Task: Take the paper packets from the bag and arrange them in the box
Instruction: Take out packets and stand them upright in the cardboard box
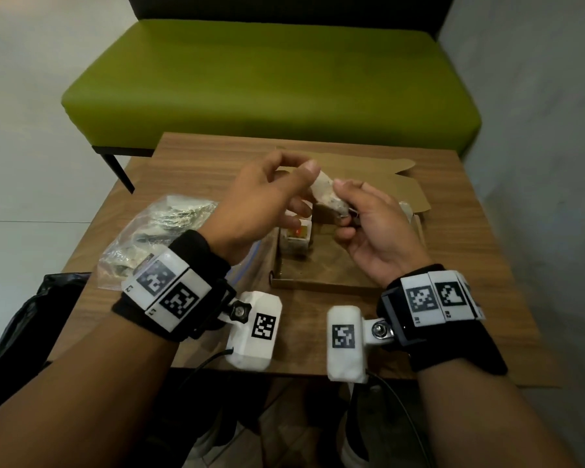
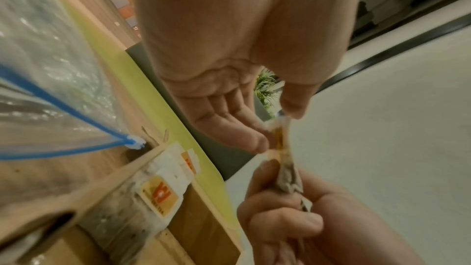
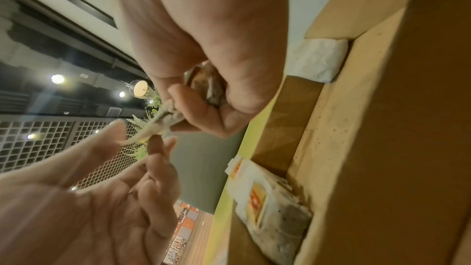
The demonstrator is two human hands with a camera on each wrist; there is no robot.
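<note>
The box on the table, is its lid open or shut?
Open. The box has its lid flap folded back flat on the table, and packets stand visible inside.

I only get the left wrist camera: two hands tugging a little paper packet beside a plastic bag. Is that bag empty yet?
Observer: No. The head view shows more packets inside the bag, left of the box.
Visitor: Is anything in the box besides those labelled packets?
Observer: The right wrist view shows a white packet in a corner, apart from the labelled ones.
Visitor: Where are the hands?
Observer: Head view: left hand and right hand hold their packet over the box.
</note>
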